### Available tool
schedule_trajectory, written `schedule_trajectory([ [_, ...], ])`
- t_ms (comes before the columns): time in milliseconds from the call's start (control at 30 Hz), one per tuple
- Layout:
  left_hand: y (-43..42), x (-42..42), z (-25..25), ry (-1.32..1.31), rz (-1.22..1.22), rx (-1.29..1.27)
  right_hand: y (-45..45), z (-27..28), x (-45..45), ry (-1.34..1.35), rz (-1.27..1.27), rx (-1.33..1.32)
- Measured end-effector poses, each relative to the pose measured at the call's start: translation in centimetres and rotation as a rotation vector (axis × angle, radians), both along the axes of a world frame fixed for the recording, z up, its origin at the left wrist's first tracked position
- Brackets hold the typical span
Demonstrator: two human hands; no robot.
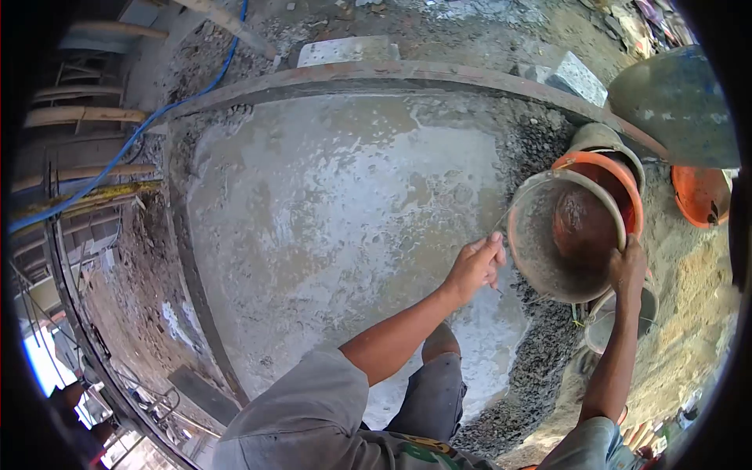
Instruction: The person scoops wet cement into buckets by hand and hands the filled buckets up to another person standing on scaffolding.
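Observation:
A grey, dirt-stained bucket [540, 235] is tilted with its open mouth facing up toward me, and its inside looks empty. My right hand [629, 265] grips its rim on the right side. Left of the bucket, my left hand [476, 266] is closed around the thin wire handle. Directly behind it sits an orange bucket [633, 192], overlapping the grey one. Wet grey mortar [337, 196] lies spread in a framed bed beneath my left hand.
Another grey bucket [591, 137] and a large drum [674, 106] stand at upper right, near an orange container [689, 196]. A smaller bucket [607, 321] sits below. Boards [352, 72] edge the bed. A blue hose [129, 145] crosses the left.

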State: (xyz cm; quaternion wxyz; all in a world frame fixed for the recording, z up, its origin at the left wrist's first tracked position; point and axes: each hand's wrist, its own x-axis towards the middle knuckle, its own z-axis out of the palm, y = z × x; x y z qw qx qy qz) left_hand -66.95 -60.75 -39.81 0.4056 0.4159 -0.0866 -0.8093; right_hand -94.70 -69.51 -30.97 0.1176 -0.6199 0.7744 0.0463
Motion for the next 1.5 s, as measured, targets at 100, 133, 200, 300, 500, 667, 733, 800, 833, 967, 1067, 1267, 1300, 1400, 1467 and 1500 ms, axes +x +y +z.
schedule_trajectory([
  [100, 2.7, 8.8, 6.1, -0.108, 0.103, -0.032, 2.1, 3.5, 10.1, -0.191, 0.091, -0.125],
  [133, 4.1, 11.5, 6.4, -0.16, 0.159, -0.052, 2.8, 4.3, 13.1, -0.235, 0.112, -0.151],
  [200, 6.1, 17.5, 4.8, -0.269, 0.261, -0.108, 2.3, 2.2, 19.4, -0.229, 0.169, -0.192],
  [300, 8.2, 25.8, -2.3, -0.36, 0.602, -0.021, 1.7, -2.2, 33.2, -0.238, 0.489, -0.514],
  [500, 14.4, 46.5, -15.3, -0.361, 1.105, 0.12, 7.3, -18.7, 62.7, -0.479, 0.555, -0.353],
  [667, 28.3, 55.7, -20.6, -0.16, 0.983, 0.021, 18.4, -24.5, 76.5, -0.26, 0.561, -0.017],
  [733, 33.5, 53.3, -20.1, -0.066, 1.053, 0.039, 22.0, -25.4, 77.0, -0.229, 0.685, 0.011],
  [800, 37.8, 51.7, -20.4, -0.005, 1.157, 0.043, 24.6, -26.5, 76.5, -0.24, 0.788, 0.022],
  [833, 40.9, 50.6, -20.0, 0.003, 1.208, 0.076, 26.9, -27.0, 75.5, -0.241, 0.817, 0.059],
  [967, 50.2, 49.5, -15.5, -0.105, 1.173, 0.234, 34.6, -27.0, 74.4, -0.391, 0.712, 0.339],
  [1067, 51.0, 53.1, -7.7, -0.351, 1.038, 0.382, 37.7, -27.6, 74.1, -0.506, 0.538, 0.431],
  [1267, 50.5, 55.5, 4.8, -0.762, 0.751, 0.437, 43.7, -23.6, 71.3, -0.789, -0.047, 0.74],
  [1300, 50.6, 55.7, 7.0, -0.801, 0.731, 0.421, 44.8, -21.6, 70.9, -0.823, -0.168, 0.826],
  [1400, 51.7, 56.9, 12.3, -0.976, 0.725, 0.335, 48.9, -15.6, 70.8, -0.795, -0.302, 0.891],
  [1467, 54.0, 58.3, 16.8, -1.073, 0.774, 0.271, 51.8, -11.1, 71.7, -0.906, -0.328, 0.952],
  [1500, 55.8, 59.0, 19.6, -1.09, 0.797, 0.236, 53.3, -7.3, 72.7, -0.985, -0.315, 0.979],
])
